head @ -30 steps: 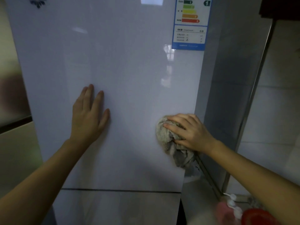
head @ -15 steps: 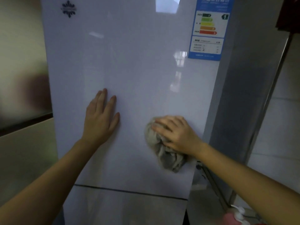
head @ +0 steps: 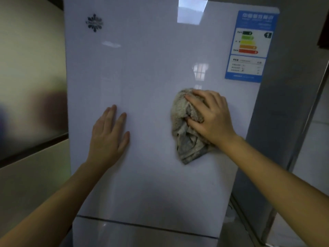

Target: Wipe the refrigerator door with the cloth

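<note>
Beige terry cloth (head: 179, 109), bunched, sits centre-right of frame against the glossy white refrigerator door (head: 151, 77). Right grip (head: 211, 118) clasps it, fingers and thumb dug into the folds. Left grip (head: 108, 138) released, palm flat on the door, centre-left. Blue energy label (head: 249, 45) upper right; dark emblem (head: 94, 22) upper left.

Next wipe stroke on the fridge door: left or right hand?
Right. The right hand grips the cloth and presses it on the refrigerator door. The left hand lies flat on the door, fingers straight, holding nothing.
</note>
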Motion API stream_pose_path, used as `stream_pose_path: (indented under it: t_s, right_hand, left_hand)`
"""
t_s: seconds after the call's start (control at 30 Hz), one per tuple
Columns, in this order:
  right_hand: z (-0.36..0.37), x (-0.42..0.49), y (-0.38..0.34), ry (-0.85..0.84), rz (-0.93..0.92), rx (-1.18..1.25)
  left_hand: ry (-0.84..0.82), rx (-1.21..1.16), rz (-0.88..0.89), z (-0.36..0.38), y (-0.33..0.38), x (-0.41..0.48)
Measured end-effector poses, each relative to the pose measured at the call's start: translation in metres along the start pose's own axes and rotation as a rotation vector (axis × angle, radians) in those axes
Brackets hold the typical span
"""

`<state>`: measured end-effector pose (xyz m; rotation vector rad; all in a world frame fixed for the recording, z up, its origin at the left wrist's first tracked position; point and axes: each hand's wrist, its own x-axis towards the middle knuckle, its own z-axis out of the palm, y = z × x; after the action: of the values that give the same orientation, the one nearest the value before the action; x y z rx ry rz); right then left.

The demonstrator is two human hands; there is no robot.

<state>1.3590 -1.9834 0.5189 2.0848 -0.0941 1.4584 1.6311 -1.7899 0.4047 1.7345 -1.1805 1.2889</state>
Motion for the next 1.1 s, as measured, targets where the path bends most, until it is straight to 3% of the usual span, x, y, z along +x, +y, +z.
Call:
stream_pose_path:
  t_s: [0.33,0.57,0.83,1.1]
  right_hand:
    - [0.005,0.006,-0.004,0.07,0.011,-0.042]
    - [0.012,0.045,-0.015,0.106,0.061,-0.052]
    - [0.037,0.13,-0.041,0.216,0.17,-0.012]
    - [0.103,0.275,-0.122,0.203,0.028,0.071]
  left_hand:
    - [0.059,-0.065,0.086,0.0,-0.015,0.011]
    - [0.101,-0.027,0.072,-0.014,-0.061,0.04]
    - [0.131,0.013,0.129,-0.015,-0.094,0.053]
    - [0.103,0.015,0.202,-0.013,-0.111,0.045]
